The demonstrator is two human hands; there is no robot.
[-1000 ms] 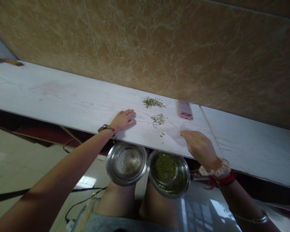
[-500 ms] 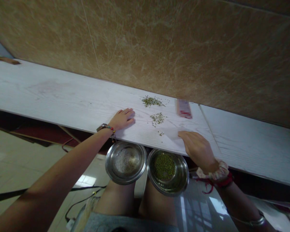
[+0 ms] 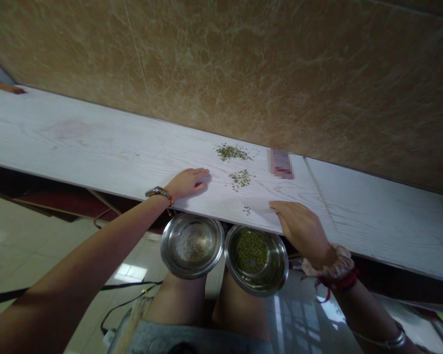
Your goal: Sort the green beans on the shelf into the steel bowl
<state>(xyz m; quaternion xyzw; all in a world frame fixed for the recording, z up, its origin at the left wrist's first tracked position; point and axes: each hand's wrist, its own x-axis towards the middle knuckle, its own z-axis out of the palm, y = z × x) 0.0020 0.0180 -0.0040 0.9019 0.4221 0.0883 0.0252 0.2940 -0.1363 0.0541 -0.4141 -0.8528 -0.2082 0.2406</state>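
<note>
"Left side?"
"Left hand (image 3: pixel 187 183) palm down, open, gripping nothing; steel bowl (image 3: pixel 214 260) below."
"Green grains (image 3: pixel 240 179)?"
"Loose between the hands, more in the right bowl (image 3: pixel 275 265) (mind the board's front edge (image 3: pixel 206 213))."
"Right hand (image 3: pixel 302 223)?"
"Fingers together; can't tell if gripping. Shifting grains calls for light contact; there's room between hands."

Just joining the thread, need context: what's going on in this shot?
A seated person has both hands at a white tabletop. The left hand rests palm down; the right hand is beside a few loose green grains. Two larger scatterings lie farther back. Two metal bowls sit at the table edge: the right one holds green grains, the left one something pale.
</note>
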